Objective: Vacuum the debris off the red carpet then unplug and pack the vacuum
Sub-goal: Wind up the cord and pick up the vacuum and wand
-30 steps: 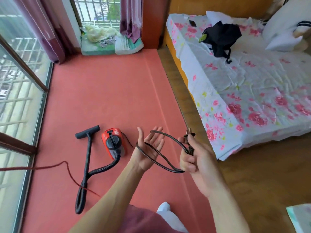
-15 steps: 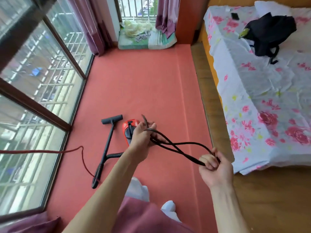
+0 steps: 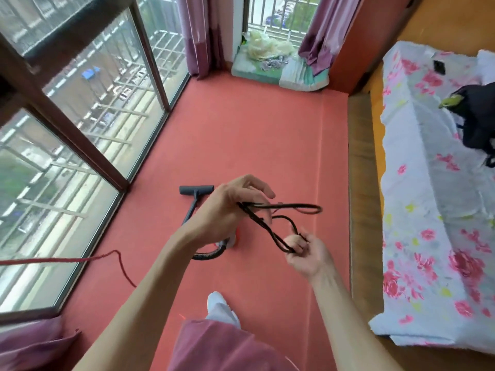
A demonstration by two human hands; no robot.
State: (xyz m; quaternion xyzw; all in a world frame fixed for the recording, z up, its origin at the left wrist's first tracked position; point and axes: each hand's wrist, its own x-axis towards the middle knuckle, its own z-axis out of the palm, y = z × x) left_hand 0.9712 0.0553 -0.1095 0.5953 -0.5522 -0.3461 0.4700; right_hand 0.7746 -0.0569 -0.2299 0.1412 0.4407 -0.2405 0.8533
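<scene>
Person stands on the red carpet (image 3: 241, 135), looking down at both hands held out in front.

Left hand (image 3: 230, 210): palm down, fingers partly spread, black power cord (image 3: 270, 228) looped across it. One loop of the cord reaches out to the right of the hand; other strands run down and right to the other hand.

Right hand (image 3: 308, 253): fingers curled closed around the low end of the cord strands, gripping them. A short bit of cord pokes up above the knuckles; whether that is the plug, cannot tell.

Vacuum (image 3: 214, 247) lies on the carpet under the left hand, near the carpet's middle, mostly hidden by the hand and forearm. Visible parts: dark floor nozzle (image 3: 197, 189) pointing toward the far edge, its tube running back toward the person, a stretch of ribbed black hose, and a sliver of red-orange body.

A thin red cord (image 3: 117, 258) trails across the carpet's left edge, beside the window frame (image 3: 80, 153).

Bed with flowered sheet (image 3: 428, 210) along the right edge of the carpet, a strip of wooden floor between. Black bag (image 3: 479, 121) sits on the bed. Folded bedding (image 3: 281, 70) lies at the carpet's far edge, under the curtains. One white-socked foot (image 3: 218, 301) on the carpet at the near edge.
</scene>
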